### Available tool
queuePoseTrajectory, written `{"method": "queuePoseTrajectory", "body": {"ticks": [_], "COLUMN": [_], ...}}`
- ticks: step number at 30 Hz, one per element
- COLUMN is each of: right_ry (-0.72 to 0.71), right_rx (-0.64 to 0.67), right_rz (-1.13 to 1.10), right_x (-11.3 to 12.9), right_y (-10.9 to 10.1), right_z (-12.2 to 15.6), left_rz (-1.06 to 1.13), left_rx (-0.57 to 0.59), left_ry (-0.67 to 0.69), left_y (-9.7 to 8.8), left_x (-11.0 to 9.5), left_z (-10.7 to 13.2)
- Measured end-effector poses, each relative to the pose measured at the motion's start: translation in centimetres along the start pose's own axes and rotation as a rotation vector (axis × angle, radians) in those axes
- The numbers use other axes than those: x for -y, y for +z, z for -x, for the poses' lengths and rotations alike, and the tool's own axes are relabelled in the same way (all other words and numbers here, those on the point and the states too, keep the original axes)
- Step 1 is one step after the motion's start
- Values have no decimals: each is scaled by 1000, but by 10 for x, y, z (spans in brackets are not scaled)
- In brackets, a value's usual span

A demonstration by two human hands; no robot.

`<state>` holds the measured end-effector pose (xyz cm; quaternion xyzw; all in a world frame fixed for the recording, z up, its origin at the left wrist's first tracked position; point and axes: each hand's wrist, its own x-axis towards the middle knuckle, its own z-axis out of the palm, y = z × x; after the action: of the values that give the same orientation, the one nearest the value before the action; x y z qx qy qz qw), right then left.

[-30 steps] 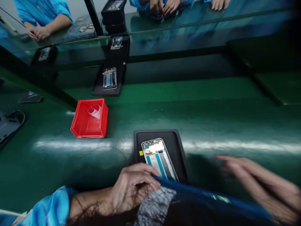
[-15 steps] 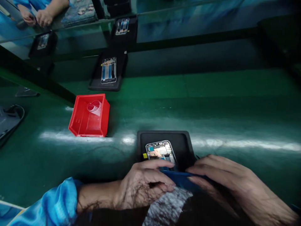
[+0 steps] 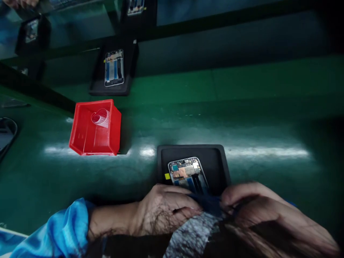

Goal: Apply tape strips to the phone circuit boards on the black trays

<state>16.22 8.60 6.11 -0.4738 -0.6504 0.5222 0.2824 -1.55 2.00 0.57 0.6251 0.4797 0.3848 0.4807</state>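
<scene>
My left hand [image 3: 169, 209] is closed on the left end of a thin, dark blue panel [image 3: 208, 203], low in the view. At the panel's right end, my right hand [image 3: 268, 211] has its fingers curled together in a pinch; blur and shadow hide what lies between the fingertips. Just beyond both hands, an opened phone [image 3: 188, 172] with its circuit board exposed lies in a black tray [image 3: 215, 157]. A yellow tab [image 3: 167, 176] sticks out at the phone's left side. The left hand covers the phone's lower part.
A red bin [image 3: 94, 129] holding a curled white mesh piece [image 3: 101, 118] stands on the green table [image 3: 172, 122], left of the tray. Farther back, another opened phone [image 3: 114, 68] rests in a black tray [image 3: 95, 86]. A dark post [image 3: 34, 87] slants across the left side.
The right hand's fingers have gone from outstretched along the panel to curled at its right end. The left hand keeps its hold. The view has shifted, so the background sits higher and further left.
</scene>
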Motion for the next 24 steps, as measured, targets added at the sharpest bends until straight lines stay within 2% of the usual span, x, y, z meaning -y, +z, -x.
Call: {"method": "queuePoseTrajectory", "body": {"ticks": [2,5,10,14,20,24], "right_ry": [-5,-103,-82,-167,-159,-97], "right_rx": [4,70,10,130,151,94], "right_rz": [-55,-83,-106,-81,-64,-78], "right_x": [0,-7,-12,-16,-20,-14], "right_y": [3,2,2,0,-6,-4], "right_z": [-3,-7,-9,-11,-8,-9], "left_rz": [-12,-20,-31,-29,-22,-22], "left_rx": [-7,1,13,15,29,81], "left_ry": [3,10,25,34,23,-2], "left_y": [1,1,0,0,-1,-3], "left_x": [1,1,1,1,-1,-2], "left_z": [0,1,2,3,2,2]}}
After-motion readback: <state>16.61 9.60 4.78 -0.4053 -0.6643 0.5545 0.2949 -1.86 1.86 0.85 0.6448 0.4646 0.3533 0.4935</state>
